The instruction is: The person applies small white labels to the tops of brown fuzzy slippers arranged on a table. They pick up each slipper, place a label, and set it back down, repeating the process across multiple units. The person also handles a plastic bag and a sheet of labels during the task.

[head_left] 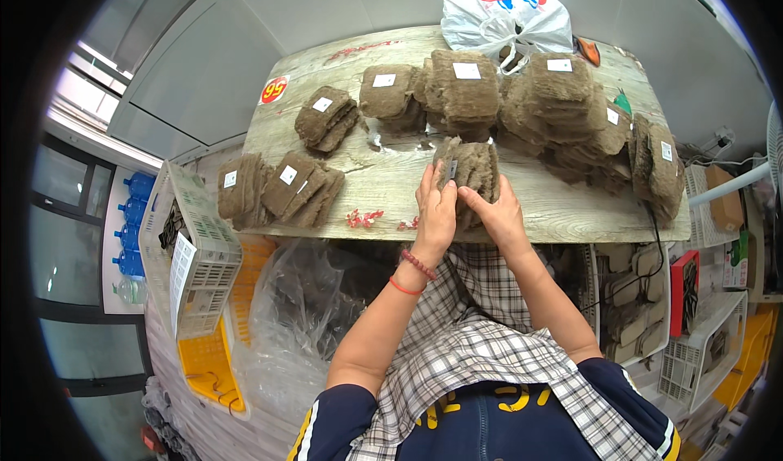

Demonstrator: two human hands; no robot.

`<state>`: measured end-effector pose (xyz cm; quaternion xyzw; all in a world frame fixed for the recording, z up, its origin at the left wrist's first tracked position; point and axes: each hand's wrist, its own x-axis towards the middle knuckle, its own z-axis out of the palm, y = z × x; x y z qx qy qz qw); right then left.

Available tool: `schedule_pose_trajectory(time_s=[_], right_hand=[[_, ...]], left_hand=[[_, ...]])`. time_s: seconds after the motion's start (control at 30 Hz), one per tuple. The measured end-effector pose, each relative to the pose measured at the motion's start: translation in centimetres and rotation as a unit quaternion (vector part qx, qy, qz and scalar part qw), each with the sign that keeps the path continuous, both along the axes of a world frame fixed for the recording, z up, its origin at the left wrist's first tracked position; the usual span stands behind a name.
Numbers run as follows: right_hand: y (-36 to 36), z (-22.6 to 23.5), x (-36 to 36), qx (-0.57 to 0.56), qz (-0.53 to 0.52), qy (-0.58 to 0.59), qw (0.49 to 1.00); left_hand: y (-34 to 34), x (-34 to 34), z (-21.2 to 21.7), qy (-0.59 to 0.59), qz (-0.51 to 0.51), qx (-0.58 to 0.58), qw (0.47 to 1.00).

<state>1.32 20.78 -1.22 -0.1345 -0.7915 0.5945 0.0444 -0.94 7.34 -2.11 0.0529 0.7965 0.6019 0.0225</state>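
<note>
At the table's near edge, a bundle of brown, fuzzy fibre pads [475,166] stands on edge between my two hands. My left hand [437,210] presses its left side, close to a small white label. My right hand [500,218] closes on the right side, with the thumb reaching over the near part. Just beyond lies a tall pile of the same pads [463,90] with a white label on top. Other labelled piles sit around it, including a small pile [326,117] to the left and a wide pile [559,94] to the right.
The piles stand on a wooden table [371,180]. At its back are a white plastic bag [506,21] and an orange-handled tool [587,51]. A white crate [204,282], a yellow crate [214,367] and clear plastic sheeting [285,330] are at lower left. More crates [697,363] stand right.
</note>
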Motion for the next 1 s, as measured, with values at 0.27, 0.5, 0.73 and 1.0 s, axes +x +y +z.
schedule_pose_trajectory(time_s=[0.27,0.5,0.73,1.0], right_hand=[[0.0,-0.8,0.1,0.091,-0.038,-0.005,0.995],[0.2,0.1,1.6,0.187,-0.062,0.058,0.979],[1.6,-0.4,1.9,0.305,-0.049,0.103,0.945],[-7.1,5.9,-0.1,0.393,0.263,0.284,0.834]], left_hand=[[-2.3,-0.7,0.4,0.034,0.053,-0.059,0.996],[-5.1,0.2,1.2,0.252,0.105,-0.524,0.807],[-6.5,-1.1,1.5,0.136,-0.074,-0.485,0.861],[-27.1,-26.5,5.3,-0.07,0.164,-0.297,0.938]])
